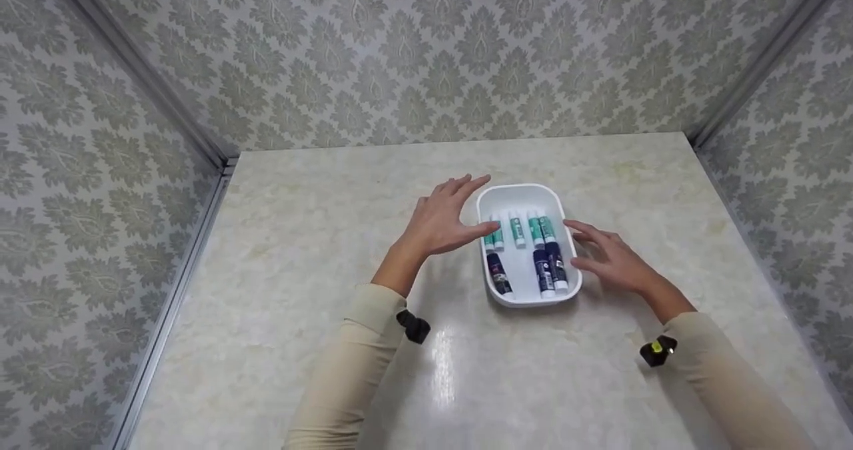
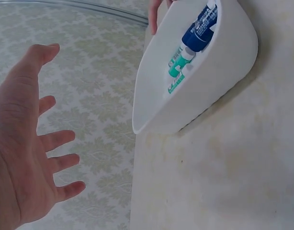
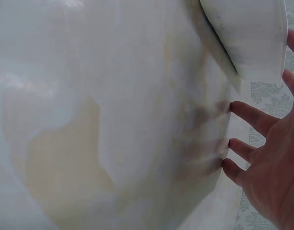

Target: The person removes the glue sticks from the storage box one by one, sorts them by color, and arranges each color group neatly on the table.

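My left hand (image 1: 440, 220), fingers spread, hovers by the white tray's (image 1: 522, 270) left side, apart from it; the tray, on the table (image 1: 320, 237), holds green tubes (image 1: 518, 232) and dark blue tubes (image 1: 543, 273); my right hand (image 1: 616, 263), also spread, has thumb and forefinger at its right rim.

Smooth plas. tub (image 1: 521, 200), plas.-look tubes (image 1: 543, 273), glossy tbl (image 1: 300, 237), matt wallpaper (image 1: 443, 57), cloth slvs (image 1: 346, 370), metal-look rails (image 1: 136, 63)
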`<move>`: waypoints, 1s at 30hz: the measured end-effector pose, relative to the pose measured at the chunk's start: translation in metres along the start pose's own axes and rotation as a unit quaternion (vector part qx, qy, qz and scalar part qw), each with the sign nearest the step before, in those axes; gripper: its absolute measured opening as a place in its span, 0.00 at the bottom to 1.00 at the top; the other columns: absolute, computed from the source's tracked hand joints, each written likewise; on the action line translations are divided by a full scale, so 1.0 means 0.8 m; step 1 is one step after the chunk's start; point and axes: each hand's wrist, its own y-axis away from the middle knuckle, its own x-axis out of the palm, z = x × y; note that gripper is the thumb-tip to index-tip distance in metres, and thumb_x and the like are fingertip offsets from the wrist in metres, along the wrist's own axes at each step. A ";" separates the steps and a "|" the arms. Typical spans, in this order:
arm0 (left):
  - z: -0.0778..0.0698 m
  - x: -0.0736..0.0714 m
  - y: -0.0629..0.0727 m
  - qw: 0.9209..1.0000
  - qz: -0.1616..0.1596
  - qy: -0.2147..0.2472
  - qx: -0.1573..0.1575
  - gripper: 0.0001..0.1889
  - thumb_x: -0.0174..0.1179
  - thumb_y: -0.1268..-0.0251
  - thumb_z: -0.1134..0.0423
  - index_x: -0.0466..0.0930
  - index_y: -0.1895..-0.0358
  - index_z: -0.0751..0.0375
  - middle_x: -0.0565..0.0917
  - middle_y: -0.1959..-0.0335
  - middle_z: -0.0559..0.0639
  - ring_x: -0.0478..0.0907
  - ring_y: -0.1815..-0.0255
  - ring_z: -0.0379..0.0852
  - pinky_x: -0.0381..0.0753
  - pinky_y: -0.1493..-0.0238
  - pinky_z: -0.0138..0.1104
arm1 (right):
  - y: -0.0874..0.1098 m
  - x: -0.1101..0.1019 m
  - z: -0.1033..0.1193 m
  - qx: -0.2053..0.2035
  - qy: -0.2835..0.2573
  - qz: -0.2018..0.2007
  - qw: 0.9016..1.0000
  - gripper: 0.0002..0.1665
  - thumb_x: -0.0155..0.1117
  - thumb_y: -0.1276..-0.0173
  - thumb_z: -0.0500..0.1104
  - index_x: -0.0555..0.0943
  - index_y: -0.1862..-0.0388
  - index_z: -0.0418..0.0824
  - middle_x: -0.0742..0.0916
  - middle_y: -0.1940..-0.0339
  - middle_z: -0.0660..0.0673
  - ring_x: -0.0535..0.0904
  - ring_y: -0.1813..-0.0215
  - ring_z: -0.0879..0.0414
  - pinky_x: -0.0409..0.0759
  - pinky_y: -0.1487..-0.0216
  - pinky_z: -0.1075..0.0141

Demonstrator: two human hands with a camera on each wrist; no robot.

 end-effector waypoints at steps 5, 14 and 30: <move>-0.007 0.015 -0.015 1.000 -0.001 0.013 0.007 0.49 0.64 0.27 0.27 0.58 0.08 0.33 0.61 0.05 0.52 0.58 0.05 0.60 0.61 0.10 0.67 | 0.000 0.000 -0.002 -0.004 0.000 -0.001 1.000 0.47 0.69 0.17 0.58 0.62 0.06 0.56 0.78 0.16 0.29 0.61 0.11 0.22 0.52 0.15 0.17; -0.017 0.040 -0.041 0.999 -0.025 0.016 0.012 0.48 0.69 0.28 0.31 0.60 0.08 0.34 0.65 0.07 0.50 0.63 0.07 0.58 0.65 0.11 0.65 | -0.005 -0.003 -0.002 -0.024 -0.003 -0.006 1.000 0.46 0.70 0.17 0.54 0.63 0.07 0.53 0.79 0.16 0.29 0.63 0.11 0.23 0.51 0.13 0.18; -0.030 0.077 -0.081 0.999 -0.024 0.030 0.012 0.45 0.73 0.29 0.35 0.67 0.11 0.35 0.72 0.11 0.46 0.69 0.10 0.53 0.69 0.12 0.58 | -0.002 -0.001 -0.003 -0.004 -0.006 0.004 1.000 0.47 0.69 0.16 0.56 0.61 0.06 0.55 0.78 0.15 0.29 0.59 0.10 0.23 0.49 0.14 0.18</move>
